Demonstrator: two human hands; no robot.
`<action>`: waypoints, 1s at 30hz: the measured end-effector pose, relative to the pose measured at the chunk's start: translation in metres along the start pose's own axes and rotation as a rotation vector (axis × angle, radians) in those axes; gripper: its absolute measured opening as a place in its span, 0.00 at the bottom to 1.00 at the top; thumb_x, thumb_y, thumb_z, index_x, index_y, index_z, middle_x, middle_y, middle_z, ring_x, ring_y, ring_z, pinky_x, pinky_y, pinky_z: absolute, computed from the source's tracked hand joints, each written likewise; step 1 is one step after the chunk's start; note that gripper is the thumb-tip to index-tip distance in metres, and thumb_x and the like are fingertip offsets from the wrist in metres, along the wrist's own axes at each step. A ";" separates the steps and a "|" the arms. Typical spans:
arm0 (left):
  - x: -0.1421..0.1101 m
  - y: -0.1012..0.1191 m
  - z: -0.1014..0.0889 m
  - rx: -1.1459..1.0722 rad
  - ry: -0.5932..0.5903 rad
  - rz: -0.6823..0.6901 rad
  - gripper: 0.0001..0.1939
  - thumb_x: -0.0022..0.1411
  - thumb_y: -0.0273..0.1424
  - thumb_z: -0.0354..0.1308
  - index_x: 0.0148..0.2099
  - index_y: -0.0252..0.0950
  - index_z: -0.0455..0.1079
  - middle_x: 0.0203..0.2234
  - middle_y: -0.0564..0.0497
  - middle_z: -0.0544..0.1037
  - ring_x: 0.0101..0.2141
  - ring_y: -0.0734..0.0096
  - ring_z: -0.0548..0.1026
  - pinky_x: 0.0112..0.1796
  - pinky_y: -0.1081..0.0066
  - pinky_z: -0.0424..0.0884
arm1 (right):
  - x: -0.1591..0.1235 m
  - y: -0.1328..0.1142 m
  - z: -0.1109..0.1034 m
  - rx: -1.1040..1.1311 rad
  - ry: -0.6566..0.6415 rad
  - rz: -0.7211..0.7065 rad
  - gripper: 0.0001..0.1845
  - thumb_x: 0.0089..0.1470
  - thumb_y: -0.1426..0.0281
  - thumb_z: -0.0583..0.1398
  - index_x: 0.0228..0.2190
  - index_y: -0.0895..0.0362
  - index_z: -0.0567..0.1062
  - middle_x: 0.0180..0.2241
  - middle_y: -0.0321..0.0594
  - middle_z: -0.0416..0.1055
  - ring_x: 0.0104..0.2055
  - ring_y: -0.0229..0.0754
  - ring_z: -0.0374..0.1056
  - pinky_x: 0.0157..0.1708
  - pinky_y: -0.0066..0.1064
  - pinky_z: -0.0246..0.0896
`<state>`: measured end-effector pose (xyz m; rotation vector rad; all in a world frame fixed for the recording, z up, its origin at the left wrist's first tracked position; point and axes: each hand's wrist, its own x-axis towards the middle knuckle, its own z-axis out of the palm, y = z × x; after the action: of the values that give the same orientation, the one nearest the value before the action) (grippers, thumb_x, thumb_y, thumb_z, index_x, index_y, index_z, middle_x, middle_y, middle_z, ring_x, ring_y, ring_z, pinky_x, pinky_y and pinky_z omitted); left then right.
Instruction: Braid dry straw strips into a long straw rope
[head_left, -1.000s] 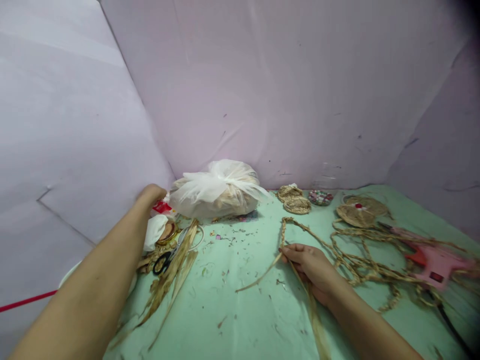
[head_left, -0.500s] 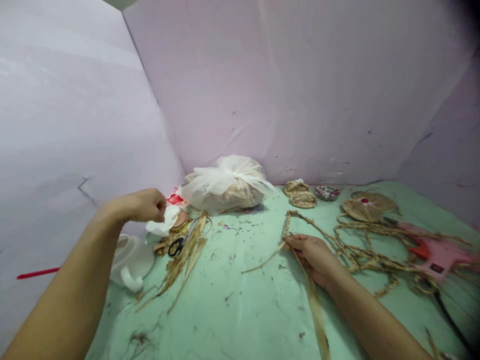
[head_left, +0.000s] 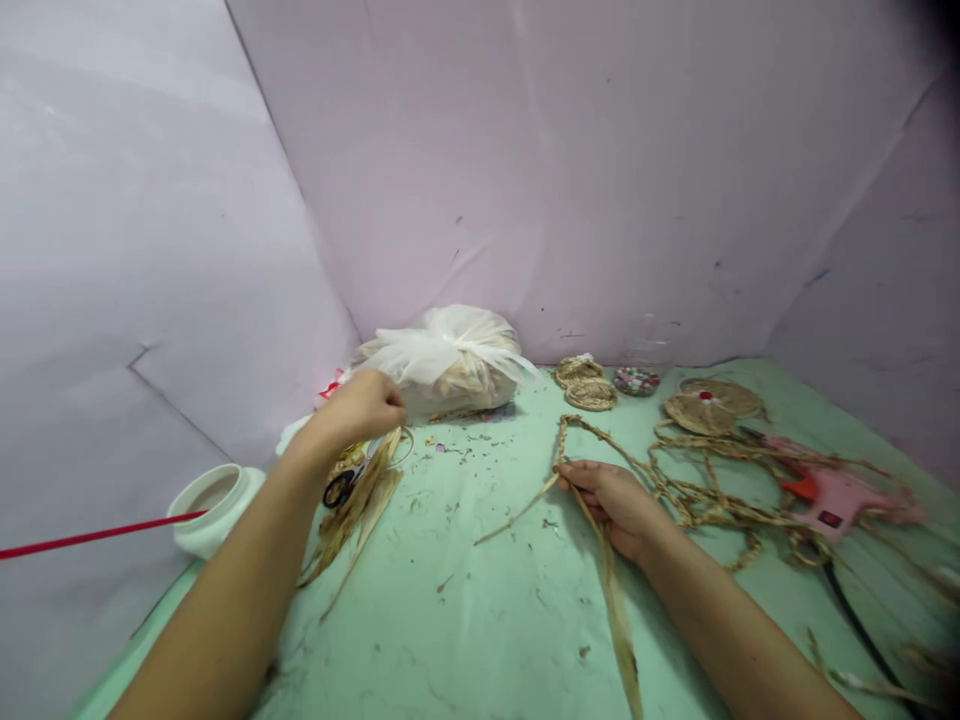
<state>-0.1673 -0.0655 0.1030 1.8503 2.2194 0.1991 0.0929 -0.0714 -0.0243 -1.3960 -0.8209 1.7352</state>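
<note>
At four o'clock from the curled left hand (head_left: 366,406), whose contents I cannot tell, the right hand (head_left: 609,502) pinches the tan, braided plant-fibre cord (head_left: 562,438), its held stretch running toward twelve o'clock.

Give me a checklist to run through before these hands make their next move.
1. Right hand secure on the braided cord: ok, pinched near its working end.
2. Loose strips separated: ok, one trails sideways, one downward.
3. Left hand free: cannot tell, its fingers are curled out of sight.
4. Scissors clear: not ok, dried leaf strips lie against them.
5. Pink glue gun cool: cannot tell, nothing visible shows its heat.
</note>
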 end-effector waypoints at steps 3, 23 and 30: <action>0.000 0.012 0.027 0.191 -0.132 0.038 0.02 0.35 0.26 0.56 0.17 0.35 0.65 0.15 0.50 0.68 0.25 0.65 0.68 0.27 0.71 0.58 | 0.002 -0.001 -0.003 0.002 -0.030 0.000 0.09 0.42 0.71 0.57 0.16 0.61 0.64 0.09 0.26 0.47 0.10 0.25 0.39 0.12 0.21 0.30; -0.003 0.067 0.086 -0.363 -0.473 0.424 0.09 0.45 0.33 0.50 0.19 0.35 0.62 0.11 0.56 0.58 0.15 0.79 0.56 0.18 0.76 0.50 | 0.000 -0.004 -0.005 0.056 -0.080 -0.083 0.08 0.43 0.74 0.57 0.16 0.61 0.66 0.07 0.27 0.52 0.10 0.25 0.40 0.11 0.21 0.32; 0.020 0.091 0.126 -0.662 -0.648 0.248 0.09 0.39 0.32 0.57 0.26 0.31 0.70 0.09 0.57 0.61 0.12 0.81 0.57 0.14 0.78 0.50 | 0.001 -0.004 -0.003 0.073 -0.083 -0.098 0.09 0.40 0.73 0.59 0.15 0.61 0.65 0.08 0.28 0.54 0.10 0.25 0.43 0.11 0.21 0.35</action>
<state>-0.0498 -0.0348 0.0038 1.5118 1.2822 0.2842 0.0965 -0.0690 -0.0220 -1.2231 -0.8484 1.7390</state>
